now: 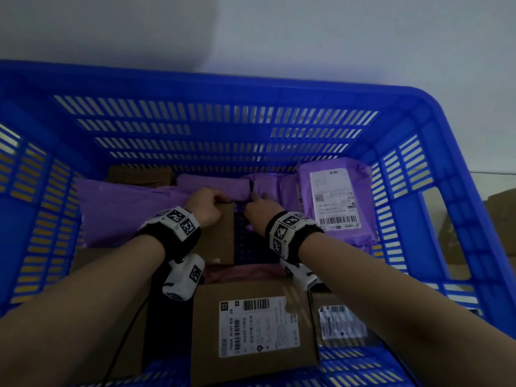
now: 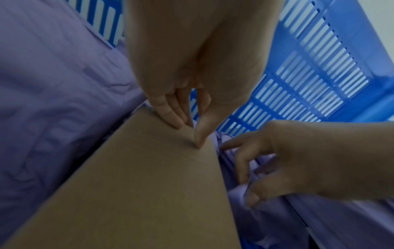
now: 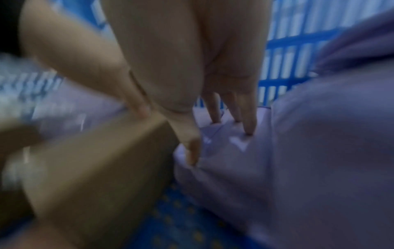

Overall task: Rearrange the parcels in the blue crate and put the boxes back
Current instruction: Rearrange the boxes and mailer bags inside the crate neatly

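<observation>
Cardboard box (image 2: 149,176) pinched by left hand (image 2: 192,67); right wrist view: right hand (image 3: 192,75) fingers pressing purple parcel (image 3: 298,151).

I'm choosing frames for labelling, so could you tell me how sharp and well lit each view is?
Head view: dim and bluish, the blue crate bowed by the wide lens, box label partly legible. Left wrist view: fairly sharp on the left hand touching the cardboard box. Right wrist view: motion-blurred throughout, the right hand and purple parcel soft.

1. A pale wall (image 1: 307,37) rises behind, with a soft shadow across its left part.
2. Brown cardboard shapes (image 1: 499,216), dim and blurred, stand at the right edge, outside and partly seen through slats.
</observation>
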The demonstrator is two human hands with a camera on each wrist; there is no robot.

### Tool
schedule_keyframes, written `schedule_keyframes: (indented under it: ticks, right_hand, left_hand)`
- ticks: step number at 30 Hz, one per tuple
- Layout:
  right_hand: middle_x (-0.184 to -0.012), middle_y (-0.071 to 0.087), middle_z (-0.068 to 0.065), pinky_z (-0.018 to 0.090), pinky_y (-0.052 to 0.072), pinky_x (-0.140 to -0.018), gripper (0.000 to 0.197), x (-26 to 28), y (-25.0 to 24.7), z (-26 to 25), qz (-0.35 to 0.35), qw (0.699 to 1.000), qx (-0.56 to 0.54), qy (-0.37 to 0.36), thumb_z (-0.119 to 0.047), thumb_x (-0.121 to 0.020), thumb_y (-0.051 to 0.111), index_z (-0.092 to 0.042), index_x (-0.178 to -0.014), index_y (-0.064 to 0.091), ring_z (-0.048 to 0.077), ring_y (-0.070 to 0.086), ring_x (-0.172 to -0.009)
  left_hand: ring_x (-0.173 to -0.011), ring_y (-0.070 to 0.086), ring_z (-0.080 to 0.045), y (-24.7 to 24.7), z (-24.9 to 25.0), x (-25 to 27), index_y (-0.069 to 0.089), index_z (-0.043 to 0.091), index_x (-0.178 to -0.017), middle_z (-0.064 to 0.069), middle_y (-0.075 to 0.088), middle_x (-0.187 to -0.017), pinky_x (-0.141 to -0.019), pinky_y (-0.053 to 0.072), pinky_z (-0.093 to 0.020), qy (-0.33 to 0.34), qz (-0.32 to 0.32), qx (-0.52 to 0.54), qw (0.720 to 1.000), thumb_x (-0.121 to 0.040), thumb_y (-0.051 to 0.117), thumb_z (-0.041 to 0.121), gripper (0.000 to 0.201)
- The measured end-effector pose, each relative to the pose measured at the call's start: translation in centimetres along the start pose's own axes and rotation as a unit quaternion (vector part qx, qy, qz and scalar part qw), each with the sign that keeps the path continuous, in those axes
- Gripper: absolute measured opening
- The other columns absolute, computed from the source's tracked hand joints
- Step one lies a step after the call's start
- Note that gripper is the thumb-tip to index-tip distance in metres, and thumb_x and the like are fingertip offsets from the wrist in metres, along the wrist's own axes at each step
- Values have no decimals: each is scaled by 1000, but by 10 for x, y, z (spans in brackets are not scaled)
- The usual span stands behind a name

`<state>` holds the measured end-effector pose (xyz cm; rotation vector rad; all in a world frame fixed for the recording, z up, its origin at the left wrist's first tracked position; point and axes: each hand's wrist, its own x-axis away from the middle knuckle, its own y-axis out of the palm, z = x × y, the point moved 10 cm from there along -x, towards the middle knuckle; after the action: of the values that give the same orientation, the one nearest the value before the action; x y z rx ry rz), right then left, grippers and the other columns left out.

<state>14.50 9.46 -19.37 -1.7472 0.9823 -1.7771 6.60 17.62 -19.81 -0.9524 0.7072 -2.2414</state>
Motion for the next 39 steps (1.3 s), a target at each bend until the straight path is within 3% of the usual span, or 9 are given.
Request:
schedule_keyframes:
  ticks: [4,11,15,18,20,22,27,36,39]
  right_hand:
    - [-126,51,20,35,46,-91,39,13,-16,11,43,994,-99,18,-29,-86,65,-2,-114,60,35,55,-112]
    - [-121,61,18,32,44,-92,28,38,-36,37,66,972,-222,31,-20,-90,55,-4,-113,62,31,57,-114]
    - [-99,63,17,24,44,-70,8,51,-46,53,93,949,-299,22,-10,-88,58,-6,-94,62,28,59,-96]
    - [-70,49,2,19,48,-54,28,58,-46,67,114,910,-398,39,-8,-89,59,-19,-67,45,23,54,-76]
    - [-68,45,3,38,53,-60,30,65,-41,74,119,862,-490,53,-6,-90,58,-18,-67,43,23,52,-67]
    - [-68,45,4,34,52,-55,28,72,-37,79,126,805,-576,65,-5,-92,54,-17,-70,43,17,50,-60]
    - [-62,39,6,34,51,-61,29,82,-33,82,112,709,-694,64,-8,-97,47,-16,-70,41,9,48,-39]
    - [-75,50,7,47,49,-82,21,90,-17,88,68,590,-800,88,-6,-95,41,-16,-78,46,27,56,-74]
    - [-71,48,7,51,45,-91,25,94,-13,93,66,568,-814,99,-7,-95,34,-16,-75,45,25,53,-71]
  left_hand:
    - [-113,61,-25,-1,2,3,69,11,-111,-8,67,-117,-101,47,-36,0,-17,22,1000,-75,62,-6,41]
    - [-115,59,-30,-11,16,14,67,1,-114,-18,65,-119,-101,45,-36,1,-6,64,998,-84,55,-9,34]
    - [-116,59,-31,-12,25,21,64,-3,-117,-20,64,-121,-100,43,-33,-12,-13,85,996,-88,59,0,29]
    - [-113,59,-29,-5,30,26,61,-4,-121,-19,63,-122,-97,43,-32,-27,-34,105,994,-90,58,5,31]
    - [-97,61,-26,6,28,30,59,-3,-123,-17,64,-114,-86,48,-33,-72,-65,152,984,-92,58,10,33]
    - [-84,58,-21,20,28,39,56,-1,-125,-13,60,-106,-79,48,-32,-121,-96,222,963,-95,54,15,34]
    - [-102,54,-27,41,34,56,50,4,-131,-16,57,-116,-94,43,-38,-175,-158,281,930,-98,47,25,39]
    - [-115,55,-37,60,42,69,25,4,-146,-27,48,-137,-90,45,-43,-219,-250,371,867,-96,39,51,71]
    - [-103,60,-34,65,49,70,19,3,-148,-27,48,-135,-83,49,-43,-225,-261,403,848,-96,39,49,72]
